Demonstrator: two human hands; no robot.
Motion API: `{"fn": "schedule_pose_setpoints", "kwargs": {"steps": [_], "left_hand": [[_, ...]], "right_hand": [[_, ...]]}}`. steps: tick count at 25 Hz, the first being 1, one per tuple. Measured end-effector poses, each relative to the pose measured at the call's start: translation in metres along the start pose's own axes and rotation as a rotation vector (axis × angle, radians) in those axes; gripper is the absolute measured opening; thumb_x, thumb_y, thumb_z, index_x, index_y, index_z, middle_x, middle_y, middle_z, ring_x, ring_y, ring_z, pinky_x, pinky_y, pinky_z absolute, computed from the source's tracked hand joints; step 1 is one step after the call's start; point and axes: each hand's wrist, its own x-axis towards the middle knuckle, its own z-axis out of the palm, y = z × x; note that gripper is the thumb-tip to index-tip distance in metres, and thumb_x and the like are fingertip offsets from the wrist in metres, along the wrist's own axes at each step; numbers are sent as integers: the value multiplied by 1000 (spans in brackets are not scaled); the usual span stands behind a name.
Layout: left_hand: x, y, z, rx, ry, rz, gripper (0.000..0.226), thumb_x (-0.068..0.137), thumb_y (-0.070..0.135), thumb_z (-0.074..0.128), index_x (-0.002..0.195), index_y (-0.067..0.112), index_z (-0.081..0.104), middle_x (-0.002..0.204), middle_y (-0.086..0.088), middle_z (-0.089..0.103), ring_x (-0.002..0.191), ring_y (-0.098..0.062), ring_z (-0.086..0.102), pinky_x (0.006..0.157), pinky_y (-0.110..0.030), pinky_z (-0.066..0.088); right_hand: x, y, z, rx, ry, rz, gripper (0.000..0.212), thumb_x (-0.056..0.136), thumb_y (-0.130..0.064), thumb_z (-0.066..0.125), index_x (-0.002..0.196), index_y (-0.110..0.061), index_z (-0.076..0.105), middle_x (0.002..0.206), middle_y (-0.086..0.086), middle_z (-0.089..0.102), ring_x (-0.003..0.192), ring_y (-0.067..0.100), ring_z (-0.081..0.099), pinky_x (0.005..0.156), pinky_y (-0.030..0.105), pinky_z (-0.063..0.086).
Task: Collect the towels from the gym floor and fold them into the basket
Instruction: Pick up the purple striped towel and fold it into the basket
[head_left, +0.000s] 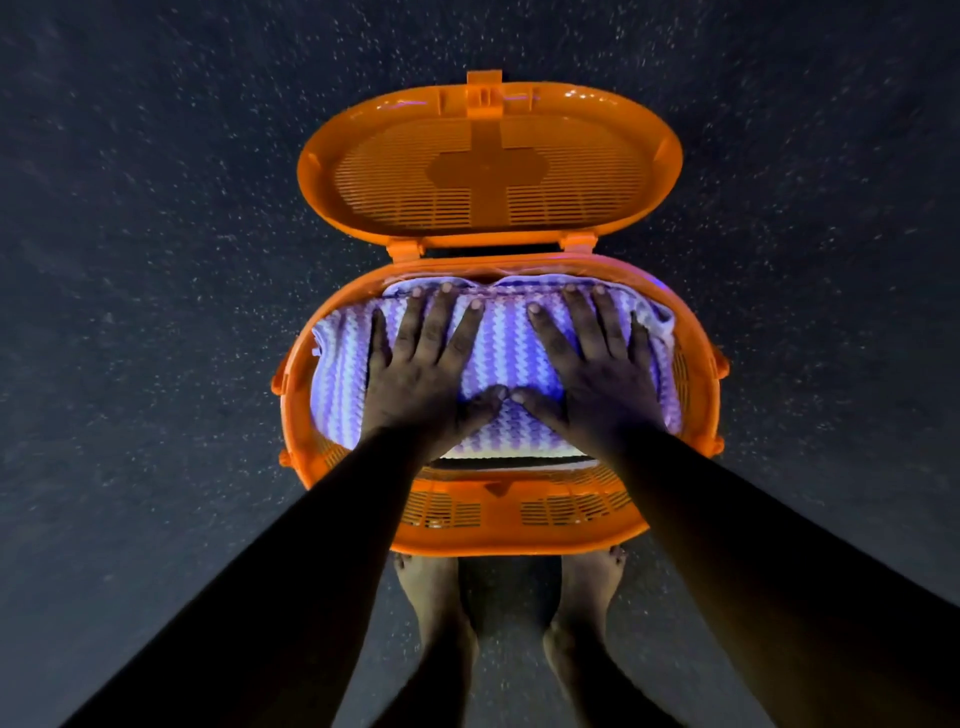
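Note:
An orange oval plastic basket (498, 525) stands on the floor just in front of my bare feet. Its slatted lid (488, 166) is swung open away from me. A folded towel (501, 353) with purple and white zigzag stripes lies on top inside the basket and fills most of its opening. My left hand (426, 369) presses flat on the towel's left half, fingers spread and straight. My right hand (592, 364) presses flat on the right half in the same way. The two thumbs nearly touch in the middle. A pale edge shows under the towel at the near side.
Dark speckled gym floor (156, 260) surrounds the basket on all sides. My feet (436, 597) stand right against the basket's near wall. No other towels or objects are in view.

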Motion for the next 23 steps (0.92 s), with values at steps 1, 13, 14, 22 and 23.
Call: {"fn": "schedule_pose_setpoints", "kwargs": {"steps": [1,13,14,22,23], "left_hand": [[1,-2,5,4,17,2,99,84,80,42,162,25,15,170,-7,12,155,-37,14,120,-66,13],[-19,4,-103,-16,-288,-31,103,78,85,15,162,28,-4,170,-3,-14,157,-27,-9,124,-59,1],[-33,9,-134,-17,-310,-40,102,79,85,13,162,28,-4,169,-4,-16,157,-26,-12,124,-59,1],[-205,65,-402,-263,-382,-361,100,87,79,44,163,26,6,171,-5,0,157,-26,7,125,-53,11],[-226,71,-428,-280,-357,-363,101,87,79,46,163,25,7,171,-6,1,157,-27,9,124,-53,14]], "right_hand": [[2,1,5,-4,19,1,91,86,-86,24,161,-37,9,169,10,11,156,36,4,117,66,14],[-23,-28,-86,-49,-119,17,89,89,-80,30,162,-31,12,170,10,8,155,38,8,116,70,12],[-34,-36,-114,-67,-191,48,88,91,-78,30,162,-31,7,171,8,2,156,36,2,118,68,6],[-183,-128,-361,168,-282,185,82,94,-72,41,161,-33,16,170,2,12,157,25,6,123,56,10],[-200,-139,-384,169,-276,176,82,93,-73,42,161,-33,16,170,1,12,157,25,7,123,55,11]]}}
